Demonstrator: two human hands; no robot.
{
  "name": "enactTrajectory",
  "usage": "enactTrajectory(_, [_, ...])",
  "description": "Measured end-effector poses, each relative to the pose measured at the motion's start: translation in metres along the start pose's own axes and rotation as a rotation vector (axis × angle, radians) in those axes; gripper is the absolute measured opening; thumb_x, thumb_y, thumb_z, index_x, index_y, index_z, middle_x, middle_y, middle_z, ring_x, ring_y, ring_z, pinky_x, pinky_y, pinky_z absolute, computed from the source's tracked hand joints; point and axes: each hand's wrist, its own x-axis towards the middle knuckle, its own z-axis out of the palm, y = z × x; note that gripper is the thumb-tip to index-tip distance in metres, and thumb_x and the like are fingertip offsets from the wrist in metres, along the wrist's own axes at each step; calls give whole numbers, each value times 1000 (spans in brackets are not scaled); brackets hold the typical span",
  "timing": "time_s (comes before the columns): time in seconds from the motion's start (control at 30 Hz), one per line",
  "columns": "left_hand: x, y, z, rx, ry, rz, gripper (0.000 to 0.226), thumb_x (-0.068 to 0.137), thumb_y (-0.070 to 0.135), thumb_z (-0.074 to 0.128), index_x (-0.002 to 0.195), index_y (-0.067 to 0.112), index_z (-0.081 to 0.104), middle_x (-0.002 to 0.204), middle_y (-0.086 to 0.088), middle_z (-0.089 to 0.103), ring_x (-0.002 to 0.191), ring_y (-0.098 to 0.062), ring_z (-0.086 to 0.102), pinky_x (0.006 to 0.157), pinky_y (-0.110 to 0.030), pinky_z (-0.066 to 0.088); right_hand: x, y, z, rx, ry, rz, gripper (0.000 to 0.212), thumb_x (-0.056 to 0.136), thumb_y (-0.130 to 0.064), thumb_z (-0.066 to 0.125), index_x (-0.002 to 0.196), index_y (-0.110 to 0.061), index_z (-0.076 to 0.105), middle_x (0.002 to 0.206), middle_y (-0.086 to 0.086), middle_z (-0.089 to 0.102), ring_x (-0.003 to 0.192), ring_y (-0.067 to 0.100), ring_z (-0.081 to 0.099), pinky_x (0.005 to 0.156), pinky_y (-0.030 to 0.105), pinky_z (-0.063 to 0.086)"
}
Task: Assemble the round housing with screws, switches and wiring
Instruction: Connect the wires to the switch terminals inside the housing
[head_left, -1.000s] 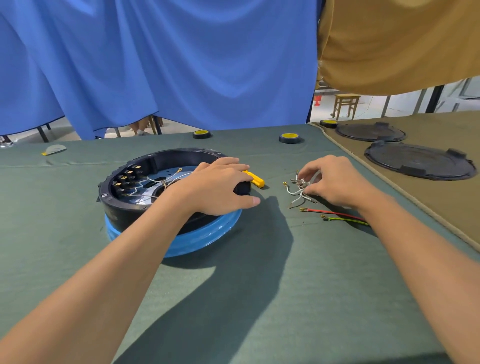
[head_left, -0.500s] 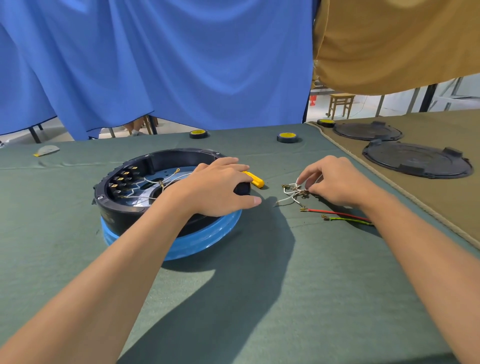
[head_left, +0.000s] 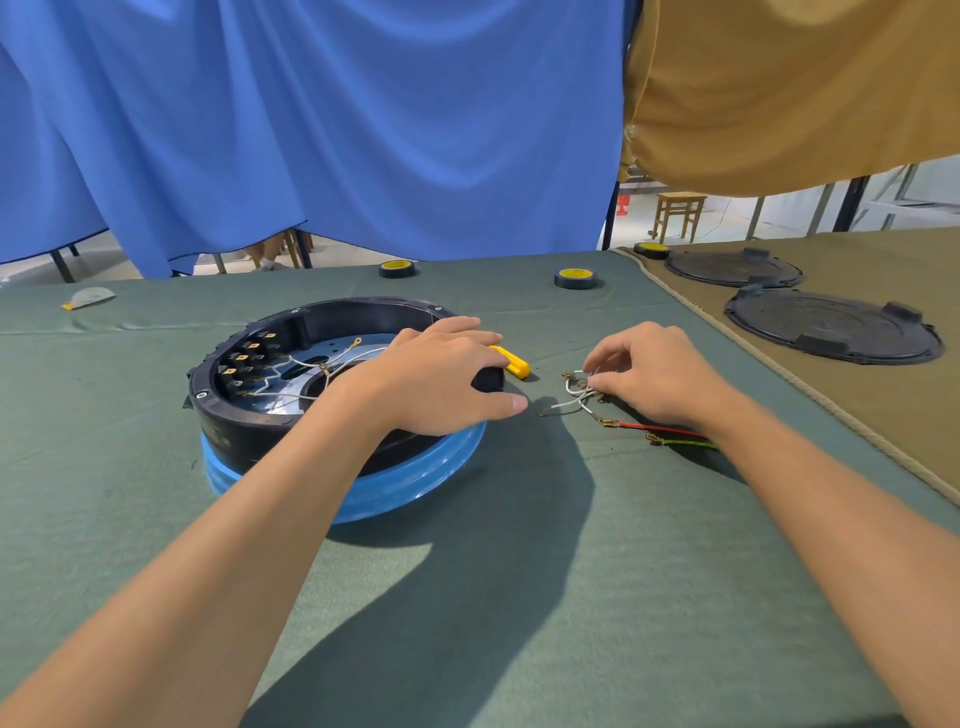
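The round black housing (head_left: 249, 415) sits on a blue ring (head_left: 395, 493) on the green table. Brass terminals and white wires (head_left: 280, 374) show inside it. My left hand (head_left: 436, 384) rests on the housing's right rim, fingers curled over a black knob (head_left: 488, 379). A yellow part (head_left: 511, 361) sticks out just beyond it. To the right, my right hand (head_left: 654, 374) pinches a bundle of white wires with brass terminals (head_left: 576, 387) that lies on the table. A red wire (head_left: 660, 428) and a green wire (head_left: 685, 442) lie beside my right wrist.
Two black-and-yellow tape rolls (head_left: 397, 268) (head_left: 574, 278) stand at the table's far edge, a third (head_left: 652, 249) on the brown mat. Two round black covers (head_left: 831, 327) (head_left: 732, 267) lie on that mat at right. A blue curtain (head_left: 311, 130) hangs behind.
My right hand lowered the white wire bundle onto the table and keeps pinching it. My left hand stayed on the housing rim.
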Motion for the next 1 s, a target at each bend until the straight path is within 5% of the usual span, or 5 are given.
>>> enactTrajectory(0.2, [0,0,0,-6,0,-1,58,95,58,44,146,31,39,160,13,22,148,-6,3,115,-48,13,-2,-6,-5,69,123,-16,12,83,-13,73,93,-19,75,76,-5,69,83,12,65,95,33,47])
enactTrajectory(0.37, [-1,0,-1,-95,63,15,52,94,56,46,140,31,48,153,14,36,147,-7,12,115,-46,11,-8,-19,-10,212,302,-128,16,82,-18,75,97,-22,74,80,-9,71,72,-6,62,69,2,39])
enactTrajectory(0.53, [-5,-7,-5,-423,287,-40,45,93,60,48,128,35,60,135,14,58,133,-15,44,117,-46,24,-19,-46,-6,324,375,-237,29,81,-26,77,108,-30,69,75,-27,65,85,0,60,78,15,38])
enactTrajectory(0.73, [-12,-8,-8,-663,476,-18,27,97,43,53,93,27,74,73,21,69,75,2,63,75,-33,49,-30,-77,0,415,386,-320,29,80,-24,78,107,-28,70,77,-30,64,98,16,61,94,45,44])
enactTrajectory(1.0, [-16,-13,-11,-929,706,-132,27,99,25,55,84,10,71,70,0,72,70,-9,69,73,-19,54,-22,-97,-5,275,352,-398,14,87,-19,70,100,-18,74,83,-16,67,85,6,63,89,29,47])
